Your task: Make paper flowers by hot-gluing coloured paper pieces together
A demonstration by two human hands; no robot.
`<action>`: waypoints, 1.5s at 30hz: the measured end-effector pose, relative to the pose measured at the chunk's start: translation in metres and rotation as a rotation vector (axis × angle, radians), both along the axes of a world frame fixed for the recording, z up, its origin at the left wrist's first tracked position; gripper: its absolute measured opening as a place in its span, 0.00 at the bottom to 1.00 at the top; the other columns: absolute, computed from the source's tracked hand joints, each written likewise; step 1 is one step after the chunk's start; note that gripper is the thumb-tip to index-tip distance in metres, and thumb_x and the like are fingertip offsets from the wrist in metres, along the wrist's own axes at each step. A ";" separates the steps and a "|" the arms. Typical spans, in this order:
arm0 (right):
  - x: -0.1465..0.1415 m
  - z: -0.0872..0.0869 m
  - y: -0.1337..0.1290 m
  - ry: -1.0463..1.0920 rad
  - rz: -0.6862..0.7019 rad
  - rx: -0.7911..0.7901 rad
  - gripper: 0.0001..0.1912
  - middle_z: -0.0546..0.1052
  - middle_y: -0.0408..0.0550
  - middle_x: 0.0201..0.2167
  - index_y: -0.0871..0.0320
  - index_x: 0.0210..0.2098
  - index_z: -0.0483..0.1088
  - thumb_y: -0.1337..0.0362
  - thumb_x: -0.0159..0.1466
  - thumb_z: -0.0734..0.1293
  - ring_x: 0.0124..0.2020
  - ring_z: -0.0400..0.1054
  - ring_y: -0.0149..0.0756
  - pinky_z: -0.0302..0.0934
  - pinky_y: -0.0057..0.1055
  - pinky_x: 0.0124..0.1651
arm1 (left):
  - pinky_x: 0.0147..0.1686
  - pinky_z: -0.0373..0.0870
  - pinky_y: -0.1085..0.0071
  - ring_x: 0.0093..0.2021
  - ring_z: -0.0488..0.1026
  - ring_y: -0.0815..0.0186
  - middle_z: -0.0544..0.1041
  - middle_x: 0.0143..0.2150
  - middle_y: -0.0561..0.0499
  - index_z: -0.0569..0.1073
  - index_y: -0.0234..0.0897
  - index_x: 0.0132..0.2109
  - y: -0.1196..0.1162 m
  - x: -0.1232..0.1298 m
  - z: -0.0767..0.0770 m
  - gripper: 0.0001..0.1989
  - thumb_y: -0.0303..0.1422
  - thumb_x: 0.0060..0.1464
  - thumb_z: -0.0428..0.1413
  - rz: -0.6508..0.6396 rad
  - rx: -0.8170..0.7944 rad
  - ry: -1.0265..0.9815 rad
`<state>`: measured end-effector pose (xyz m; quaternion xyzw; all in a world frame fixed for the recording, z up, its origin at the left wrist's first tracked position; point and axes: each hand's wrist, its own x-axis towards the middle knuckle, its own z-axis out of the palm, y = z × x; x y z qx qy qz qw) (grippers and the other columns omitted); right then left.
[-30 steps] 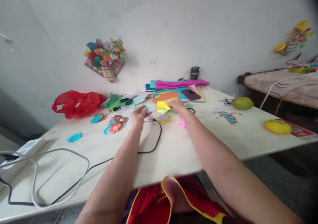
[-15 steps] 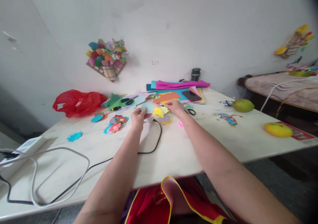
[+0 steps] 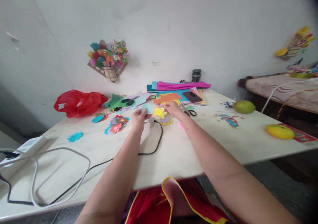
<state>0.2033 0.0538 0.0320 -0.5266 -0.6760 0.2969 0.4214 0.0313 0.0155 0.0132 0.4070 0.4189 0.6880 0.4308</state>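
A pale blue paper disc [image 3: 147, 108] is pinched between the thumb and fingers of my left hand [image 3: 139, 117]. To its right, my right hand [image 3: 172, 109] is closed with its fingertips together at the edge of a crumpled bright yellow piece [image 3: 159, 112]. What those fingertips hold is too small to make out. Just below lies a lilac and yellow paper flower [image 3: 166, 120]. A pair of scissors [image 3: 190, 111] rests beyond my right wrist, and a pink scrap [image 3: 181, 125] is partly hidden by the forearm.
Stacked paper flowers [image 3: 116, 124] lie left of my hands, and a blue flower shape [image 3: 75, 137] farther left. Coloured sheets [image 3: 169, 97] and a phone [image 3: 192, 96] are at the back. A black cable [image 3: 159, 144] crosses the table. Two mangoes [image 3: 244, 106] lie right.
My right fingertips have shifted slightly down and left, closer to the yellow piece. More of the scissors shows beside the wrist. My left hand keeps the disc in nearly the same place.
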 end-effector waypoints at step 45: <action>-0.007 -0.005 -0.001 0.041 0.010 -0.019 0.13 0.73 0.43 0.20 0.62 0.36 0.72 0.65 0.62 0.57 0.13 0.57 0.24 0.52 0.21 0.16 | 0.27 0.72 0.73 0.22 0.73 0.69 0.70 0.20 0.55 0.70 0.31 0.28 -0.001 -0.001 -0.001 0.12 0.34 0.37 0.62 -0.020 -0.014 -0.047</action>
